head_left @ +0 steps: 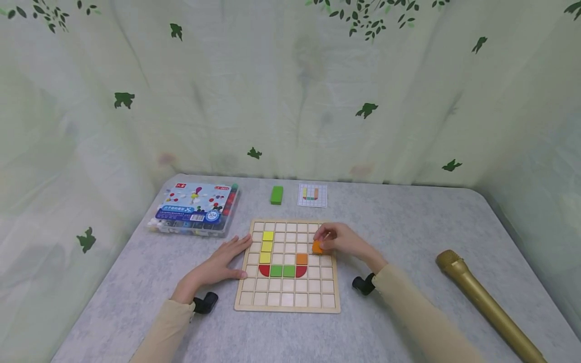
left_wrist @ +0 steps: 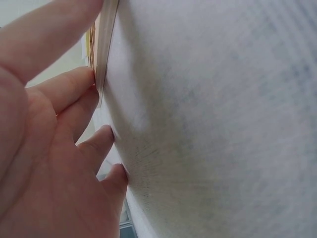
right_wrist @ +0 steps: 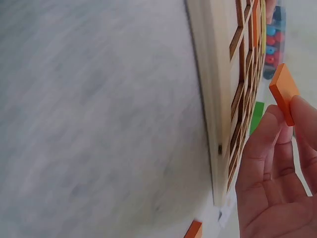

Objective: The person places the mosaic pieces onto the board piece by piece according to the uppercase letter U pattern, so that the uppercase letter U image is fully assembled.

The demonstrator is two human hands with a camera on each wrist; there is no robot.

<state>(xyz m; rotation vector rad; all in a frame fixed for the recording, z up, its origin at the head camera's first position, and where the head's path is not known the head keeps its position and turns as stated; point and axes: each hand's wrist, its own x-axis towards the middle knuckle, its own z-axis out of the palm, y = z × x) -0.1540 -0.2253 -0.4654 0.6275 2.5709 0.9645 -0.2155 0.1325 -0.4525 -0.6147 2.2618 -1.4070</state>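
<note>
A wooden grid board lies on the table. Set in it are a column of yellow tiles, two green tiles, a red rounded tile at either end of the green pair, and one orange tile above the right red one. Over the board's right side my right hand pinches a loose orange square tile between thumb and fingers, tilted and clear of the board. My left hand rests with spread fingers against the board's left edge; in the left wrist view its fingertips touch the rim.
Behind the board lie a green block and a small pattern card. A plastic case of colored parts stands at the back left, a gold microphone at the right. Another orange piece lies on the table beyond the board.
</note>
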